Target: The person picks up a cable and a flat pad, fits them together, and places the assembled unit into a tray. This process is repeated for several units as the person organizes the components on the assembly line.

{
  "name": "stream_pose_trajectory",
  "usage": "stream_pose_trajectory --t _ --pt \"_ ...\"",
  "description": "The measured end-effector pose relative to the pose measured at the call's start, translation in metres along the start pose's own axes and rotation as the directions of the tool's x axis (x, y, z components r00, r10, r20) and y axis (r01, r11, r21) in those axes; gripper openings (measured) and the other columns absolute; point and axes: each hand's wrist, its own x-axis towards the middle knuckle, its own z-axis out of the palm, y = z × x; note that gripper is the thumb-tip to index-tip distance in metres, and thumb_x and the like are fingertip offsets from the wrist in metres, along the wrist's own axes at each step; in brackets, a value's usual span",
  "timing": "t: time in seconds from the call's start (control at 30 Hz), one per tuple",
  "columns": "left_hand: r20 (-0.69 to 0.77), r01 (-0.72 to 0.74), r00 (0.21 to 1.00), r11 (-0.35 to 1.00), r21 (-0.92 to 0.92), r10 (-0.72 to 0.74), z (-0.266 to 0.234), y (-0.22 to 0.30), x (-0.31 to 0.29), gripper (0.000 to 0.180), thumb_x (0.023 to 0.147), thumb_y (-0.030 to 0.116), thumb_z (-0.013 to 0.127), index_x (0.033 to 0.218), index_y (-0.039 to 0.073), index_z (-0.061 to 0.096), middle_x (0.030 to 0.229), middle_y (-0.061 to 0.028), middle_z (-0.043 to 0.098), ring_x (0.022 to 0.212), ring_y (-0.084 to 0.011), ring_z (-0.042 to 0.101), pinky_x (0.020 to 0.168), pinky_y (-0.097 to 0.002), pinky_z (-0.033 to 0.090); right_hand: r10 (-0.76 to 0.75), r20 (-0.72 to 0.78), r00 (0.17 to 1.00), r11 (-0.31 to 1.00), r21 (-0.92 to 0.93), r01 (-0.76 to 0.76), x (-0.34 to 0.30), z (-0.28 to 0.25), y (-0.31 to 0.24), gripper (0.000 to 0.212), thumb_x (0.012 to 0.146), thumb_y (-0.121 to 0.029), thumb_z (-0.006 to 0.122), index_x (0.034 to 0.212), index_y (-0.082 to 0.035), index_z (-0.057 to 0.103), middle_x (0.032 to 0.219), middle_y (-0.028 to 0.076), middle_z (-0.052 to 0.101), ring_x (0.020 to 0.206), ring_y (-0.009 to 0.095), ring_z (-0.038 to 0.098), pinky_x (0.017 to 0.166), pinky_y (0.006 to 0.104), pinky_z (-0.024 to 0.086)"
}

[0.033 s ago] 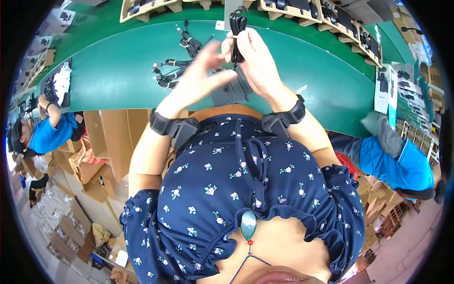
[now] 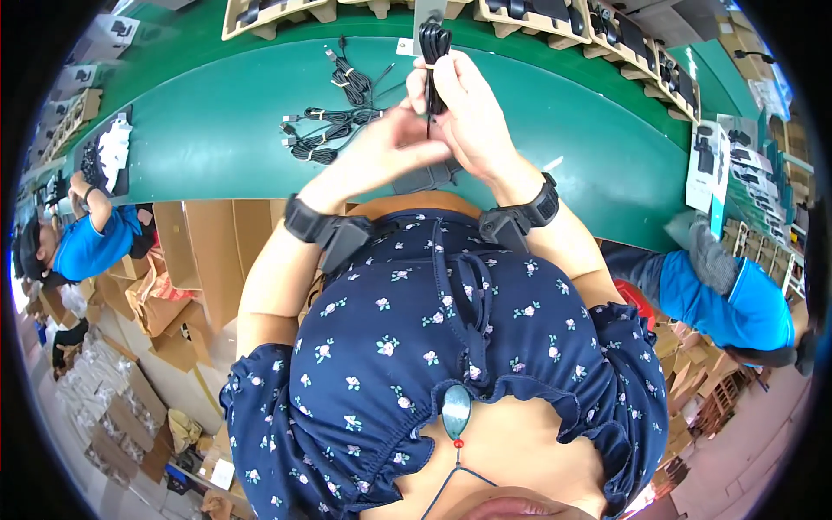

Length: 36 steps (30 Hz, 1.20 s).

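Observation:
A folded bundle of black cable [image 2: 435, 52] stands upright in my right hand [image 2: 472, 117], with its thumb and fingers closed round the lower half. From the bundle's bottom a single strand of the cable runs down between my hands. My left hand [image 2: 390, 147] is next to that strand, thumb stretched out and apart from the slightly blurred fingers; whether they touch the strand is unclear. Below the hands, near the table edge, lies a dark flat item [image 2: 425, 178], mostly covered. Left of them, several tied black cables with plugs [image 2: 325, 134] lie on the green table [image 2: 208, 130].
Beige trays [image 2: 537, 26] of black parts line the far side behind a metal bracket [image 2: 406, 47]. White boxes [image 2: 706, 165] stand at the right table end. Co-workers in blue sit at the left [image 2: 100, 243] and right [image 2: 728, 299]. Cardboard boxes [image 2: 212, 251] are at the left.
My left hand has moved right and slightly down, up to my right hand, uncovering more of the loose cables and covering more of the dark flat item. The right hand keeps its hold.

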Motion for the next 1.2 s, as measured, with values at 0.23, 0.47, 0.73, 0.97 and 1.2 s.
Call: stream_pose_trajectory --t 0.23,0.47,0.73,0.97,1.2 --pt "0.078 0.094 0.994 0.978 -0.187 -0.081 -0.013 -0.042 -0.008 0.024 0.090 0.025 0.048 0.087 0.003 0.057 0.062 0.0052 0.044 0.055 -0.0040 0.039 0.056 -0.0189 0.038 0.084 0.001 0.996 0.964 -0.255 -0.081 -0.007 -0.015 -0.013 0.024 0.093 -0.029 0.043 0.092 -0.005 0.047 0.063 -0.004 0.038 0.053 0.004 0.030 0.047 0.0189 0.027" --pt "-0.176 0.156 0.970 0.984 -0.089 -0.170 -0.006 -0.043 -0.010 0.012 0.086 0.015 0.055 0.090 0.004 0.057 0.073 -0.0004 0.057 0.065 -0.0076 0.052 0.064 -0.0212 0.042 0.004 0.447 0.894 0.410 -0.817 0.407 -0.028 -0.019 0.021 0.028 0.082 -0.015 0.056 0.108 -0.008 0.047 0.096 0.014 0.059 0.081 0.028 0.059 0.067 0.0332 0.047" --pt "-0.372 0.022 0.925 0.965 0.260 0.080 -0.039 -0.114 0.010 0.024 0.085 0.012 0.054 0.108 0.005 0.053 0.100 -0.0040 0.060 0.086 -0.0127 0.055 0.079 -0.0270 0.045 0.043 -0.032 0.999 0.321 -0.946 -0.044 -0.046 -0.081 0.041 0.033 0.085 -0.018 0.055 0.117 -0.010 0.048 0.081 0.011 0.060 0.070 0.024 0.059 0.065 0.0318 0.046" --pt "-0.459 0.432 0.878 0.189 0.882 0.133 -0.114 -0.179 0.020 0.037 0.078 0.008 0.050 0.115 0.011 0.048 0.128 -0.0101 0.042 0.121 -0.0274 0.036 0.098 -0.0477 0.029 -0.017 -0.226 0.974 0.618 -0.768 -0.167 -0.043 -0.118 0.029 0.032 0.090 -0.019 0.048 0.119 -0.005 0.049 0.069 -0.001 0.050 0.060 0.005 0.042 0.055 0.0181 0.036" --pt "-0.534 0.520 0.845 0.207 0.829 0.014 -0.098 -0.202 -0.002 0.057 0.080 0.006 0.037 0.135 0.012 0.024 0.143 -0.0114 0.018 0.133 -0.0256 0.016 0.105 -0.0485 0.017 -0.156 -0.439 0.885 0.692 -0.688 -0.219 -0.031 -0.136 0.000 0.028 0.090 -0.016 0.050 0.113 -0.001 0.045 0.068 0.000 0.053 0.057 0.005 0.043 0.052 0.0170 0.035"
